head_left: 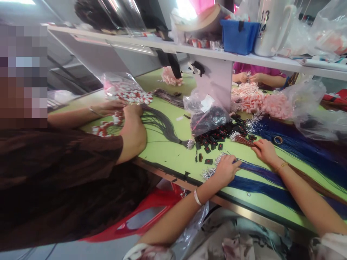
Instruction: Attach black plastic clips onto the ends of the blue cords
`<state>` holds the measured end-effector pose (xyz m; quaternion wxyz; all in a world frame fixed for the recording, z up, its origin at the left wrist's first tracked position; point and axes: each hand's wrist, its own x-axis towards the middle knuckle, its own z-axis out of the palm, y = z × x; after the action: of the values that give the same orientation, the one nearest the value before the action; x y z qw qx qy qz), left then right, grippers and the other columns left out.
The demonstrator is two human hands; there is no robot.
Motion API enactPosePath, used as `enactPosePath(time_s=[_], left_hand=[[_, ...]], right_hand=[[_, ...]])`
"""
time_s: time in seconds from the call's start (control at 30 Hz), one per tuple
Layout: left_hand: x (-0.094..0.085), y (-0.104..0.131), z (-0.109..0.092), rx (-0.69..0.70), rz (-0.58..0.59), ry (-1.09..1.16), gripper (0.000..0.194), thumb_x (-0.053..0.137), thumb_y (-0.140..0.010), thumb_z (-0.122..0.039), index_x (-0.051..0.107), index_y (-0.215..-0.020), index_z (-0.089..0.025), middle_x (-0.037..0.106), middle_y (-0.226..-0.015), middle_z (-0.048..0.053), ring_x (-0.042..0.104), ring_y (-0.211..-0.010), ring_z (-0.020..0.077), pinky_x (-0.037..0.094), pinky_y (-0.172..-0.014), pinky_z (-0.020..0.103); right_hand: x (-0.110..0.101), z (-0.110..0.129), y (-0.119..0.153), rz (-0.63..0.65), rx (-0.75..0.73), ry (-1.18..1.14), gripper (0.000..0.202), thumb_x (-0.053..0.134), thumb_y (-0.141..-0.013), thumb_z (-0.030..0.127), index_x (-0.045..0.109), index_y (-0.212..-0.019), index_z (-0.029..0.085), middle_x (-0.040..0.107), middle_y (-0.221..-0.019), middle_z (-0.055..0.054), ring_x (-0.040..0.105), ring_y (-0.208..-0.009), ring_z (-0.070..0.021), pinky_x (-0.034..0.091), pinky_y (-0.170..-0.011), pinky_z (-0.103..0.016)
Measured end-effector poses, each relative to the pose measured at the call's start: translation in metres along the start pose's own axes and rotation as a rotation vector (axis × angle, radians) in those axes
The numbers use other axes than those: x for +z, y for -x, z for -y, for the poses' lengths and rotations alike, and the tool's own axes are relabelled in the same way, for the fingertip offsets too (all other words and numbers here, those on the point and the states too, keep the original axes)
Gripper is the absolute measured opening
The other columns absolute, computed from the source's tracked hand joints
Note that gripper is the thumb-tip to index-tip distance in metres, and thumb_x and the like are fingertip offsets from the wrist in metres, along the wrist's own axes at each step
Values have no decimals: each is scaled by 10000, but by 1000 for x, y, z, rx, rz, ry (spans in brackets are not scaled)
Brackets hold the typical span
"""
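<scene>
My left hand (226, 169) is closed over blue wires (251, 167), close to their silvery metal ends (213, 169). Its fingertips are partly hidden. A little farther right, my right hand (266, 153) pinches a bundle of brown wires (244, 140) just behind its silvery ends. Between my left wrist and the table edge, another blue bundle (255, 183) lies flat. Beyond my hands there is a pile of small black connector housings (213, 139), a few of them loose at its near side.
At left, a co-worker's arms (134, 126) reach over grey wires (162, 122) and white-and-red connectors (107, 126). A clear bag of black parts (208, 117) leans by the shelf support. Dark blue wires (298, 144) and a tape roll (278, 139) lie right. The shelf holds a blue bin (240, 38).
</scene>
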<state>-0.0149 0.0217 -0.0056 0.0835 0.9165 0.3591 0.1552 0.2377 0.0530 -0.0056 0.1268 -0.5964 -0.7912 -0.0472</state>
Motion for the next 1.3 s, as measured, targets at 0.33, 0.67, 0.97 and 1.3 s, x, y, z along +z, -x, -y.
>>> enactPosePath(time_s=[0.33,0.67,0.97,1.3], left_hand=[[-19,17,11,-93,-276,89,400,559,-830,-294,521,-1218,-201,520,-1206,150,463,-1131,287,377,-939,477],[-23,71,7,103,-64,68,571,516,-800,-564,513,-1244,-205,563,-1159,130,458,-1144,298,261,-1030,539],[-7,32,12,101,-11,-97,328,451,-881,-402,575,-1156,-273,508,-857,74,474,-808,218,387,-714,345],[-26,51,44,-147,-367,94,296,426,-907,-316,632,-1076,-187,605,-1023,115,514,-952,225,389,-832,396]], right_hand=[[-20,9,4,-40,57,32,373,441,-894,450,612,-1091,182,599,-993,-125,506,-888,-248,342,-756,-353],[-15,71,20,100,-130,-139,351,452,-899,428,602,-1120,202,592,-990,-101,515,-882,-224,385,-775,-334],[-1,37,1,10,-8,8,340,420,-908,422,618,-1071,199,594,-927,-105,516,-862,-235,365,-677,-314],[-25,67,6,-21,-46,-55,299,422,-913,360,618,-1065,194,613,-964,-106,534,-883,-234,375,-745,-325]])
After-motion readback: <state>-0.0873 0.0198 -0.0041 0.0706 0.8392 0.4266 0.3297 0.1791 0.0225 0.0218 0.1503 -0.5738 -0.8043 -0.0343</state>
